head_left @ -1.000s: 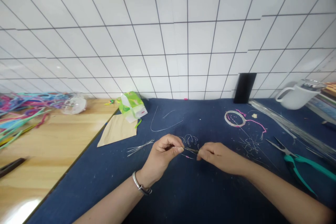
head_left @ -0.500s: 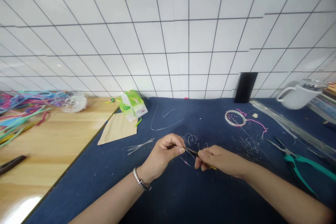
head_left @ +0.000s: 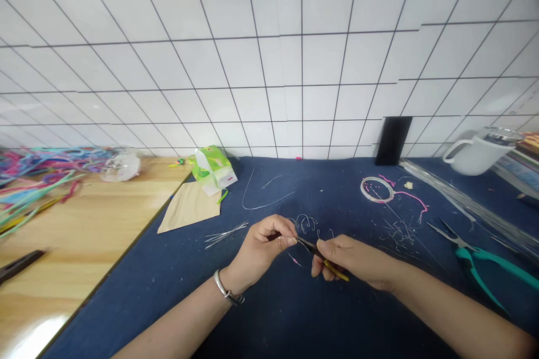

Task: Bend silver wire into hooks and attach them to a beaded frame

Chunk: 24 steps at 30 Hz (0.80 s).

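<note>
Between thumb and fingers, my left hand [head_left: 269, 241] pinches a thin wire [head_left: 304, 245]. My right hand [head_left: 341, 258] is wrapped round a pair of pliers [head_left: 332, 269] with dark jaws and yellow handle ends. The jaw tips meet the wire right at my left fingertips; whether they clamp it I cannot tell. Just below the tips hangs or lies a fine piece with a small pink part [head_left: 295, 259]. Beyond my hands lie several curled wire pieces [head_left: 305, 222] on the dark blue mat [head_left: 261, 314].
Straight wires [head_left: 225, 234] lie left of my left hand. Teal-handled pliers [head_left: 467, 249] rest at the right, near wire scraps [head_left: 400, 231]. Further back are a white ring with pink beads [head_left: 362, 189], a black upright block [head_left: 393, 140], a white mug [head_left: 474, 154] and a green packet [head_left: 214, 168].
The pliers have turned slightly in my right hand, so more of the yellow handle shows. The pink-marked piece has shifted a little left. My left hand stays in place.
</note>
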Each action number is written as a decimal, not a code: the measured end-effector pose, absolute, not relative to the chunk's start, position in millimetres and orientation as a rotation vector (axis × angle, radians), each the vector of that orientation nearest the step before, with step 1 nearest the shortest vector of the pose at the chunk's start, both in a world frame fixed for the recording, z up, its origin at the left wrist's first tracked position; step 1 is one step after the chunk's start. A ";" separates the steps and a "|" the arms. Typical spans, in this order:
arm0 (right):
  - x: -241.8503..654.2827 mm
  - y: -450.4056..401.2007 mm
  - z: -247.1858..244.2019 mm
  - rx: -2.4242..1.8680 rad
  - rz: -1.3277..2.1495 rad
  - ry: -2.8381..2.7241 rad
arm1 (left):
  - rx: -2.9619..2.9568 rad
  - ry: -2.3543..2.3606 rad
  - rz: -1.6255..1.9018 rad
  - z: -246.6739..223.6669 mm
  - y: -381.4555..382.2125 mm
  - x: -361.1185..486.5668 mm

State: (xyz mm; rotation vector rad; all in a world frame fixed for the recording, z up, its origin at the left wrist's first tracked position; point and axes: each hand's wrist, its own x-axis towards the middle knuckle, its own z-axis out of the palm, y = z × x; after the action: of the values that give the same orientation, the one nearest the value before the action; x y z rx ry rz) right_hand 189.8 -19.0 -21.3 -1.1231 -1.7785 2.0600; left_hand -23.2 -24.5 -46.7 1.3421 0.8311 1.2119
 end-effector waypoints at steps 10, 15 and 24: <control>187.4 -20.9 -24.6 -1.084 2.175 -1.649 | 1.437 0.809 1.257 -47.3 -26.1 -23.4; 187.0 -21.4 -27.3 -1.044 2.195 -1.629 | 1.445 0.819 1.280 -47.3 -26.8 -23.0; 187.0 -19.9 -23.5 -1.023 2.172 -1.656 | 1.451 0.853 1.301 -47.6 -27.2 -21.7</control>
State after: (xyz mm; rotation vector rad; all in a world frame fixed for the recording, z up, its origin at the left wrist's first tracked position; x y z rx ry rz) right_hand 187.0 -19.9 -23.5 -1.0227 -1.6560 2.1720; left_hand -21.7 -27.2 -47.6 1.4508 0.8526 1.3012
